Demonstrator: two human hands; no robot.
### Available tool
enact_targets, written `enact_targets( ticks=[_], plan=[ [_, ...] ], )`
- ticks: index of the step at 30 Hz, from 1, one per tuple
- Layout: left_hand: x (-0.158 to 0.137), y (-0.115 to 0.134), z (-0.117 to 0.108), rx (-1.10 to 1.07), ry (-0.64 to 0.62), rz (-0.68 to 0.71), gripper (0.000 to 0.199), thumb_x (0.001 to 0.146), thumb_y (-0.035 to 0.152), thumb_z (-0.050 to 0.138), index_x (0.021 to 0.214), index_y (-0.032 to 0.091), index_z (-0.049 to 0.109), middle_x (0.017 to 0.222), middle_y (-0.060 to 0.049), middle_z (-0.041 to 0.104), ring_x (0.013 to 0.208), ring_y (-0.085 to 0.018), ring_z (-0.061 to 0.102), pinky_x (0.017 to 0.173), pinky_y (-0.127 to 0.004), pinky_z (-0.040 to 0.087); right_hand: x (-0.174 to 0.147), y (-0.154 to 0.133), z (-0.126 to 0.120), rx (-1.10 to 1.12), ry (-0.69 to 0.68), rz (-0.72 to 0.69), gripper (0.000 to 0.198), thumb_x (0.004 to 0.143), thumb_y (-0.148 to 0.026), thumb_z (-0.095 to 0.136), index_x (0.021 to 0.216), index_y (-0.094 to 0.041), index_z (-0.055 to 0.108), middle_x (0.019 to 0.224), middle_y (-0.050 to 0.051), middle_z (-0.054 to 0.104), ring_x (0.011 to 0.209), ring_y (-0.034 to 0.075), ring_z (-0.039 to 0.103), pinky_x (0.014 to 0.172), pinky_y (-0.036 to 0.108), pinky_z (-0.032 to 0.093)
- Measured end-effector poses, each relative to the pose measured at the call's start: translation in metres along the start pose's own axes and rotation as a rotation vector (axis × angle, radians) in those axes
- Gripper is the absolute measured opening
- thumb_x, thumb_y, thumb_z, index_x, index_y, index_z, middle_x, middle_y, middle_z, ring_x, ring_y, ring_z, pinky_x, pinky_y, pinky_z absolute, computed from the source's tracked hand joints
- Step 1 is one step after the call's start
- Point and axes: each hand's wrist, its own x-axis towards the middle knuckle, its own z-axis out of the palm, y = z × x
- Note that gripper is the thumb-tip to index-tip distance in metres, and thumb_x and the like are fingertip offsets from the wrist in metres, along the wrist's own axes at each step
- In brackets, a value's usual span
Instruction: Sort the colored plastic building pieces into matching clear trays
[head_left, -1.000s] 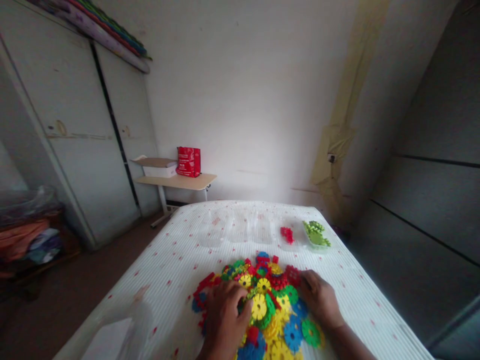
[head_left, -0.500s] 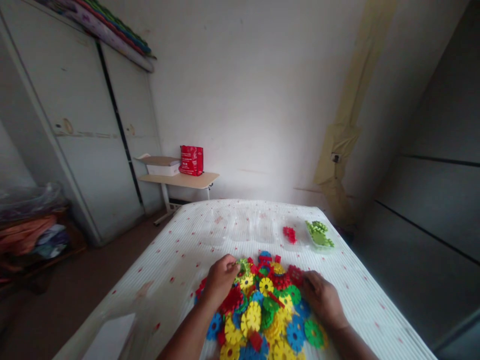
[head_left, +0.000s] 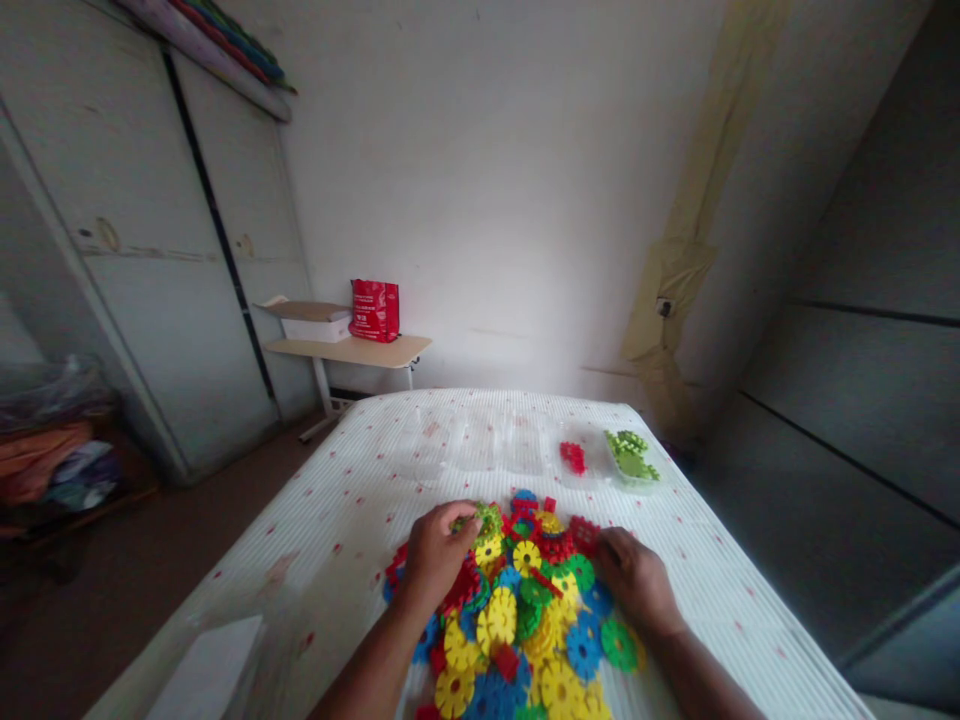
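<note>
Far left: folded cloth items [head_left: 52, 460], orange and bluish among them, beside a pale sliding-door cabinet [head_left: 135, 190]; rolled textiles [head_left: 217, 50] along its top. Small wood-toned table [head_left: 405, 350] against the wall, bearing one white box [head_left: 315, 329] with a brown top and, just right of it, one red bag [head_left: 375, 311] with white lettering. Foreground: pale striped cloth [head_left: 330, 530] with red specks; near its left edge, a flat white item [head_left: 206, 670], identity unclear. Left hand [head_left: 437, 550]: at the far left of the pile, fingers bent, thumb and forefinger drawn near each other beside the light green pieces [head_left: 489, 520] — whether one is gripped cannot be told. Pile of plastic pieces [head_left: 527, 557]: centre of the cloth between the two forearms, mostly notched discs in yellow, blue, green and red, overlapping, some tilted. Behind the pile, a row of clear containers [head_left: 465, 470], outlines faint; red pieces [head_left: 572, 457] lie in one toward the right. Red square piece [head_left: 583, 533]: far right edge of the pile, right hand [head_left: 637, 580] against it, fingers curled inward — grip hidden, cannot be told. Rightmost container [head_left: 637, 485]: clear, holding more light green notched pieces [head_left: 628, 450]. Wall beyond: one socket [head_left: 664, 307] amid yellowish tape [head_left: 682, 265].
</note>
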Motion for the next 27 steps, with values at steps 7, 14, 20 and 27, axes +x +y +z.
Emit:
enact_targets(
  ticks=[7, 14, 20, 27],
  plan=[
    [-0.009, 0.021, 0.002, -0.312, 0.016, -0.045, 0.026, 0.070, 0.034, 0.062, 0.086, 0.014, 0.066, 0.085, -0.007, 0.070, 0.079, -0.018, 0.063, 0.072, -0.027, 0.048, 0.006, -0.029, -0.011, 0.373, 0.073, 0.122, 0.029, 0.080, -0.043, 0.048, 0.082, -0.018, 0.061, 0.075, 0.005, 0.065, 0.067, 0.017, 0.058, 0.062, 0.026, 0.044],
    [-0.023, 0.036, 0.014, -0.544, -0.107, -0.218, 0.031, 0.065, 0.037, 0.066, 0.085, 0.012, 0.065, 0.077, -0.005, 0.069, 0.070, -0.016, 0.062, 0.066, -0.025, 0.049, 0.012, -0.099, -0.009, 0.946, -0.163, 0.189, 0.028, 0.077, -0.042, 0.057, 0.093, -0.018, 0.058, 0.076, 0.001, 0.057, 0.066, 0.013, 0.050, 0.057, 0.023, 0.041],
    [-0.030, 0.022, 0.030, -0.425, -0.123, -0.150, 0.029, 0.065, 0.037, 0.065, 0.082, 0.013, 0.066, 0.073, -0.005, 0.068, 0.067, -0.015, 0.061, 0.061, -0.024, 0.048, 0.012, -0.108, 0.007, 1.000, -0.141, 0.217, 0.023, 0.072, -0.034, 0.063, 0.089, -0.019, 0.058, 0.073, -0.001, 0.054, 0.064, 0.011, 0.045, 0.056, 0.022, 0.037],
    [-0.036, 0.022, 0.033, -0.400, -0.199, -0.068, 0.031, 0.076, 0.040, 0.054, 0.091, 0.015, 0.063, 0.085, -0.007, 0.067, 0.080, -0.017, 0.062, 0.072, -0.027, 0.049, 0.007, -0.101, 0.015, 1.023, -0.086, 0.311, 0.019, 0.068, -0.031, 0.064, 0.080, -0.019, 0.054, 0.065, -0.004, 0.048, 0.057, 0.010, 0.041, 0.050, 0.021, 0.034]
  ],
)
